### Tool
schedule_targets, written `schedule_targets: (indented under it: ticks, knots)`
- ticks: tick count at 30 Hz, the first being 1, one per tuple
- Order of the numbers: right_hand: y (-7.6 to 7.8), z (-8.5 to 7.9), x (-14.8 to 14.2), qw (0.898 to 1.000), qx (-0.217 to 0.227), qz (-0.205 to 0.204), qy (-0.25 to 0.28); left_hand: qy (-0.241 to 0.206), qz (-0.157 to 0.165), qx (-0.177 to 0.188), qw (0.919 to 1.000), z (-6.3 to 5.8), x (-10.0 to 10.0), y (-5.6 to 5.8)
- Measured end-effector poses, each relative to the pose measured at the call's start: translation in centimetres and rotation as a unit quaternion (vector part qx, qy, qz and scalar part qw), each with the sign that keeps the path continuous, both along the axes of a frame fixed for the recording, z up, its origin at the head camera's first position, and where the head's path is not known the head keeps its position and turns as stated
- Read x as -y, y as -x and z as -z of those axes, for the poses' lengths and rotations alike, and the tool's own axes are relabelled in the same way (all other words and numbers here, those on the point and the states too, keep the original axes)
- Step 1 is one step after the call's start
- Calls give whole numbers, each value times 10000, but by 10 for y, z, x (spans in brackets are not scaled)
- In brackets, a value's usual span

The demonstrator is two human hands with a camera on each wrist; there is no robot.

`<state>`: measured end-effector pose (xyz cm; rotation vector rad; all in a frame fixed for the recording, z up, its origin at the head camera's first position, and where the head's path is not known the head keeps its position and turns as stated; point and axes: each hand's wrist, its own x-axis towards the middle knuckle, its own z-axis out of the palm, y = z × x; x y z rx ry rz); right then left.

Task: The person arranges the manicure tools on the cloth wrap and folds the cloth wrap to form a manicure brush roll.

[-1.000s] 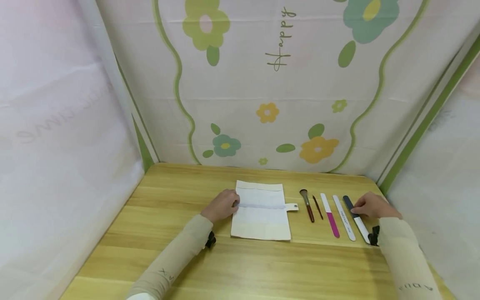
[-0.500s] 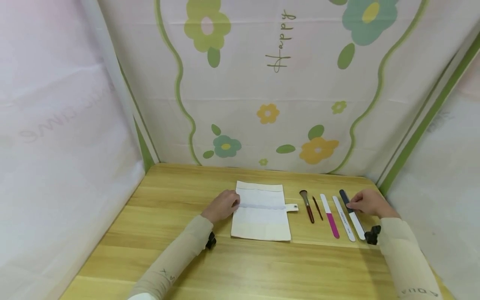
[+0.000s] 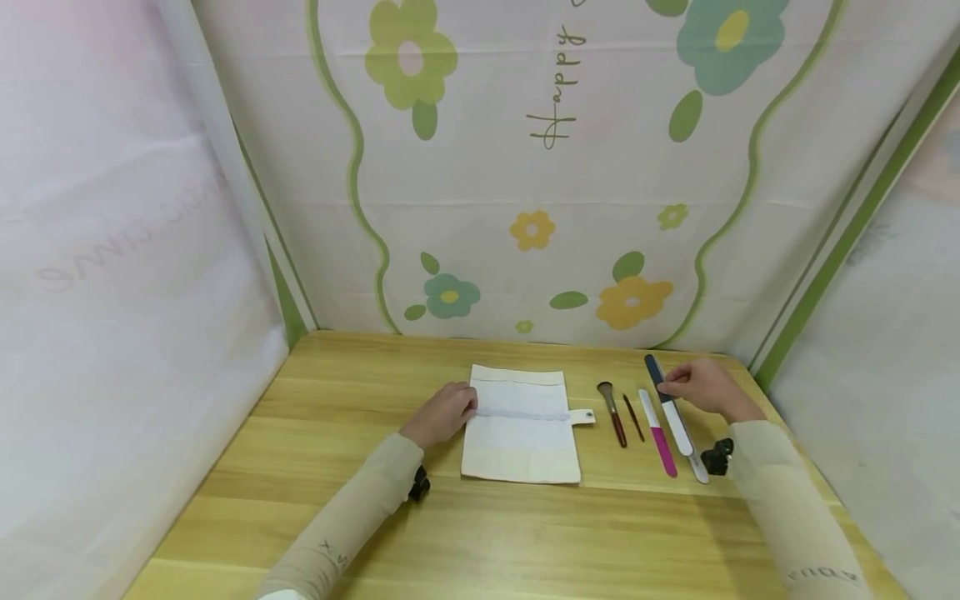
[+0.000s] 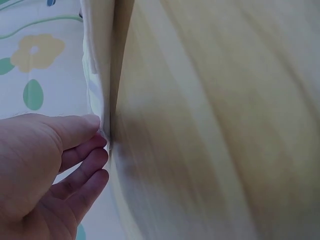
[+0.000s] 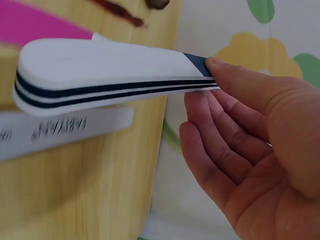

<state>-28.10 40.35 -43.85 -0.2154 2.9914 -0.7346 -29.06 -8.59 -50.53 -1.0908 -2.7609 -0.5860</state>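
My left hand pinches the left edge of an unfolded cream and white pouch that lies on the table. In the left wrist view the thumb and fingertips meet at the thin edge of the pouch. My right hand pinches a dark blue and white nail file by its dark half, between thumb and fingers. Seen from the right wrist, this nail file is lifted, its white end pointing away from the palm. It overlaps a white nail file with printed lettering, lying below on the table.
Right of the pouch's snap strap lie a makeup brush, a thin dark red stick and a pink and white nail file. Flower-printed cloth walls enclose the wooden table at the back and sides.
My right hand has lifted the dark blue and white nail file and carried it left, over the white one. My left hand keeps its place at the pouch's edge.
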Motion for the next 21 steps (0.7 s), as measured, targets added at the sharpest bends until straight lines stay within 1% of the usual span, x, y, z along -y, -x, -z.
schedule_targets:
  ticks: [4, 7, 12, 14, 16, 19, 21]
  knots:
    - [9, -6, 22, 9999, -119, 2, 86, 61, 16, 0, 10000, 1, 0, 0]
    - [15, -11, 42, 9995, -221, -73, 210, 124, 40, -80, 9999, 2, 1, 0]
    - [27, -17, 76, 9986, -243, -227, 399, 157, 90, -229, 9996, 3, 1, 0]
    - [32, -18, 89, 9984, -283, -297, 394, 141, 106, -253, 9995, 3, 0, 0]
    - [38, -19, 102, 9981, -308, -341, 414, 92, 102, -212, 9997, 2, 0, 0]
    - [45, -22, 125, 9976, -232, -414, 502, -4, 76, -101, 9999, 0, 0, -1]
    - [49, -24, 141, 9970, -167, -478, 592, -76, 87, -88, 9999, 0, 0, -1]
